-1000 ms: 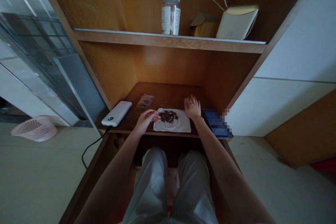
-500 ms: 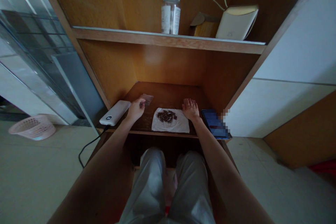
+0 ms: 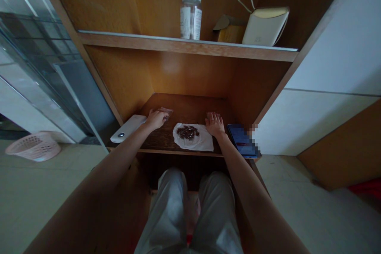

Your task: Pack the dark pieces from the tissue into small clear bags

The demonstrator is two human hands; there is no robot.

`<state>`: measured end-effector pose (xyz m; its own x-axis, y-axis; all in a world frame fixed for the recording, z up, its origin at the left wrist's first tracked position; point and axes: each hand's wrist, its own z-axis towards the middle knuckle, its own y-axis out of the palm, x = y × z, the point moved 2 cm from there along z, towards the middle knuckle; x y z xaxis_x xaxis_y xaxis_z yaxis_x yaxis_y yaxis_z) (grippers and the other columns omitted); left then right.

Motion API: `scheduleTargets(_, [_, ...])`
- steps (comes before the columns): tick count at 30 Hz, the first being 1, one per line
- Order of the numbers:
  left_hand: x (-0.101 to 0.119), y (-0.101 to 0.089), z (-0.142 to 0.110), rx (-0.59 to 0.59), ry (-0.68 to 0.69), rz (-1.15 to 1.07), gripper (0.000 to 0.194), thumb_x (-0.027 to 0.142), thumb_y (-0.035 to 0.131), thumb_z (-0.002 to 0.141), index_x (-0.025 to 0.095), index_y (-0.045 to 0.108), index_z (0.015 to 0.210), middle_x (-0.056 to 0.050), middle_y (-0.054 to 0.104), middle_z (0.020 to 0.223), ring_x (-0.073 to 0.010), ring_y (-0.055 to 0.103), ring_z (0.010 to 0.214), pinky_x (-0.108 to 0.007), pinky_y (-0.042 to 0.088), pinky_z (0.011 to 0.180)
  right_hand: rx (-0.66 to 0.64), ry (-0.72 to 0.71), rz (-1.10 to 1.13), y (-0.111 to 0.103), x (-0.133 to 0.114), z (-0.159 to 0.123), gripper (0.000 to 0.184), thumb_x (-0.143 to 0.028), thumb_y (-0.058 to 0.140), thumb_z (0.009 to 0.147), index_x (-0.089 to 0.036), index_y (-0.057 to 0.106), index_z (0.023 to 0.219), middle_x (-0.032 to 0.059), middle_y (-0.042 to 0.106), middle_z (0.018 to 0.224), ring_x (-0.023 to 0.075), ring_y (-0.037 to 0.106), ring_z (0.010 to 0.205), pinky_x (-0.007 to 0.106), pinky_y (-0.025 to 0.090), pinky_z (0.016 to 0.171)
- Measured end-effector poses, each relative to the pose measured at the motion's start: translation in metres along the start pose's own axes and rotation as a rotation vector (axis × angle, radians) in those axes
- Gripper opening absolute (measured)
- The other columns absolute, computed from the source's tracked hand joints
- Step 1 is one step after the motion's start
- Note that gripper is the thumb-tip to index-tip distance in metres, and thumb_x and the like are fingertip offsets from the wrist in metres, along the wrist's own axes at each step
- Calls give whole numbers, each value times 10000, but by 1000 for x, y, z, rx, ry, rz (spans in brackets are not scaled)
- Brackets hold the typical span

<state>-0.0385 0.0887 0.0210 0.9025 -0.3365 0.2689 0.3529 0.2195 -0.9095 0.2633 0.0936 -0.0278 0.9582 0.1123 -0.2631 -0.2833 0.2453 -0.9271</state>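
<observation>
My left hand [image 3: 157, 119] is on the left of the brown wooden shelf [image 3: 190, 105], fingers curled over the near edge of a small clear plastic bag [image 3: 167, 112]. My right hand [image 3: 214, 125] rests flat on the shelf with fingers stretched forward; a thin, shiny piece, perhaps clear plastic, shows at its fingertips. Between the hands lies a white cloth or tissue [image 3: 205, 143], and on it a heap of small dark brown pieces [image 3: 187, 132]. What these pieces are is too small to tell.
A white power bank [image 3: 126, 130] sits left, beside my forearm. A phone [image 3: 241, 139], partly blurred out, lies right. On the upper shelf stand a capped bottle [image 3: 191, 16], a small box [image 3: 229, 31] and a cream device with a strap [image 3: 264, 25]. A pink basket [image 3: 34, 147] is on the floor.
My left hand has turned palm-down and come over the bag's near edge, its forearm shifting left across the cable. My right hand stays in place. The view has moved slightly.
</observation>
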Motion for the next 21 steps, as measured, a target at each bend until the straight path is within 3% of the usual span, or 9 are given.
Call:
scheduleTargets(9, [-6, -1, 3, -12, 14, 48, 113, 208, 621, 676, 267, 696, 615, -43, 715, 780, -274, 616, 830, -460, 282, 936, 10, -4, 5, 2, 1, 1, 567, -394, 276, 925, -108, 276, 1414, 161, 287, 1472, 279, 230, 1371, 468, 152, 1100])
scheduleTargets(15, [-6, -4, 2, -2, -80, -43, 103, 199, 641, 677, 264, 701, 625, -42, 713, 767, -298, 621, 838, -486, 271, 934, -15, 0, 9, 2, 1, 2, 591, -405, 265, 926, -83, 250, 1422, 178, 267, 1476, 281, 228, 1372, 470, 142, 1104])
scheduleTargets(21, [-8, -2, 2, 14, -55, -96, 123, 211, 673, 655, 273, 717, 751, -57, 717, 861, -311, 614, 894, -466, 291, 929, -20, 8, 13, -1, 0, 1, 593, -412, 266, 928, -88, 247, 1424, 170, 256, 1482, 278, 208, 1380, 470, 138, 1110])
